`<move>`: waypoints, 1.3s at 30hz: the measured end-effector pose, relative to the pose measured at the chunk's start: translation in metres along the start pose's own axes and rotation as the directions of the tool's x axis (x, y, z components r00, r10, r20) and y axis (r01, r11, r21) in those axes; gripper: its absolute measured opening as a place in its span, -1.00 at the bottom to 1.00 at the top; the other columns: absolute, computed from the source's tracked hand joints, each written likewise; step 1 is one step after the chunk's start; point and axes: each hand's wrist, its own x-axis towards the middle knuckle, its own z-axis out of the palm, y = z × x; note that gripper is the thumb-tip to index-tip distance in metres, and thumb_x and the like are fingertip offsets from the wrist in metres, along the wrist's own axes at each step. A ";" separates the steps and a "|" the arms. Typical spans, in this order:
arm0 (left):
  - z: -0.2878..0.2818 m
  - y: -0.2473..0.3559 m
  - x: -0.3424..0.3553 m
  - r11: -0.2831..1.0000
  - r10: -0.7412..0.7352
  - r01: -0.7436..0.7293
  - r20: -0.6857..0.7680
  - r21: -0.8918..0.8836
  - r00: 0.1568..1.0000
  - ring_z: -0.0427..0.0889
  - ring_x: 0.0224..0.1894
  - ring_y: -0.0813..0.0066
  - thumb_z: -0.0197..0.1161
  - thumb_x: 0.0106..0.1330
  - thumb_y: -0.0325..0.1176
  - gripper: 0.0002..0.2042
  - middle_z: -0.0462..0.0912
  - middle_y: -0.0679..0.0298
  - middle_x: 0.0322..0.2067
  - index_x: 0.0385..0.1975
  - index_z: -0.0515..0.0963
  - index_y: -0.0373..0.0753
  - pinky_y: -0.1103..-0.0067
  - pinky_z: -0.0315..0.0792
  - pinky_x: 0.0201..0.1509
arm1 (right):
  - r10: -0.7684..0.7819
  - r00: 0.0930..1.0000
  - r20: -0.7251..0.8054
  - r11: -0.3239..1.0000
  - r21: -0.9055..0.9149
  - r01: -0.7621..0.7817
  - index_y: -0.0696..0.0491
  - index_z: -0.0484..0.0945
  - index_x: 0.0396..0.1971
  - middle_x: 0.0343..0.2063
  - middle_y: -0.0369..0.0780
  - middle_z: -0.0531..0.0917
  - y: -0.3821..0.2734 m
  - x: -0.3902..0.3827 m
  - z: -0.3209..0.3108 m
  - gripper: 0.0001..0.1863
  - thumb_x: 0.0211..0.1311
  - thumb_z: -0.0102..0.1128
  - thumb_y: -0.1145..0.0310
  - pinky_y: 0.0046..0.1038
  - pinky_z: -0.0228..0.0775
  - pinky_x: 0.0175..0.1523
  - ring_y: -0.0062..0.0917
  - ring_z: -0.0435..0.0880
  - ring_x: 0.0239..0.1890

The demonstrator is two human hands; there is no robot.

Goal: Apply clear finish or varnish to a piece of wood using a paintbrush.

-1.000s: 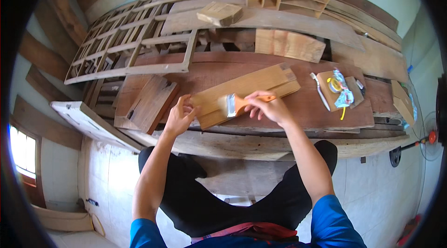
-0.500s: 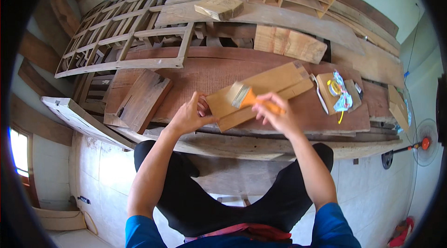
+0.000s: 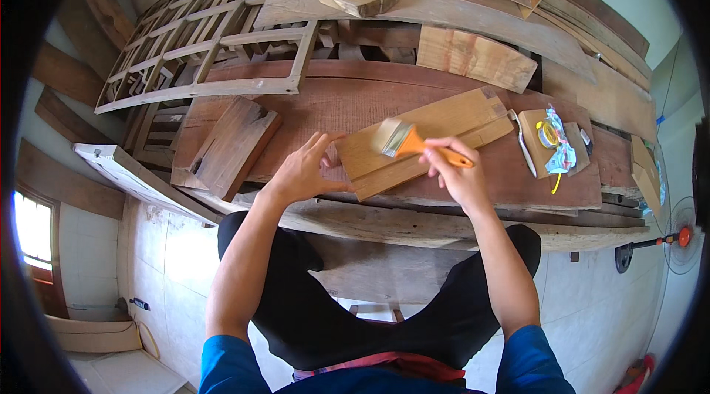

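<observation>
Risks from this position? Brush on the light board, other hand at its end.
1. The light board lies loose on the dark plank, only the left hand bracing its near end; a stroke might skew it.
2. The right hand holds the orange-handled brush close to the small packets; a long sweep could knock them.
3. The board's lower corner sits near the plank's front edge, so it could slip off.

the person wears a bright blue short-sleeved shirt; its sleeves end above the elbows, leaving both forearms bare. black trousers cover the legs. a strip of red cloth shows at the waist, just below the trousers in the head view. the left hand and right hand are bare, with no gloves, rings or watch visible.
</observation>
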 end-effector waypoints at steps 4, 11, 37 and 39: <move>0.002 -0.005 -0.003 0.998 0.009 -0.008 0.008 -0.059 1.000 0.75 -0.06 0.21 0.75 -0.07 0.10 0.02 0.64 0.11 0.11 0.46 0.39 -0.05 0.34 0.64 0.07 | 0.050 0.989 0.140 0.999 -0.020 -0.047 0.05 0.74 0.02 -0.26 -0.27 0.84 0.004 -0.017 0.013 -0.75 0.46 0.43 0.28 -0.65 0.56 -0.28 -0.74 0.75 -0.34; 0.007 -0.008 -0.006 0.998 0.016 -0.019 -0.043 -0.066 0.999 0.72 -0.14 0.36 0.78 -0.03 -0.17 -0.02 0.68 0.16 0.04 0.48 0.40 -0.09 0.43 0.63 0.02 | 0.021 0.995 -0.098 0.991 -0.127 -0.034 0.06 0.74 -0.11 -0.35 -0.27 0.83 0.002 -0.006 -0.034 -0.87 0.45 0.37 0.37 -0.63 0.53 -0.41 -0.72 0.74 -0.40; -0.006 -0.003 -0.006 0.997 -0.006 0.007 0.009 -0.077 1.000 0.73 -0.14 0.31 0.66 0.06 -0.33 -0.17 0.69 0.12 0.18 0.42 0.45 -0.12 0.44 0.61 0.00 | 0.010 1.000 -0.005 0.999 0.039 -0.010 0.07 0.68 0.07 -0.23 -0.24 0.84 0.004 0.000 0.004 -0.75 0.57 0.28 0.27 -0.65 0.55 -0.41 -0.67 0.80 -0.27; -0.003 -0.004 -0.006 0.994 0.048 -0.048 0.000 -0.097 0.999 0.74 -0.14 0.33 0.66 0.07 -0.33 -0.17 0.68 0.13 0.20 0.42 0.45 -0.13 0.44 0.62 0.01 | -0.067 0.992 -0.106 0.997 0.026 0.070 0.07 0.67 0.05 -0.22 -0.23 0.84 0.021 -0.005 -0.001 -0.77 0.57 0.28 0.29 -0.65 0.55 -0.40 -0.66 0.80 -0.28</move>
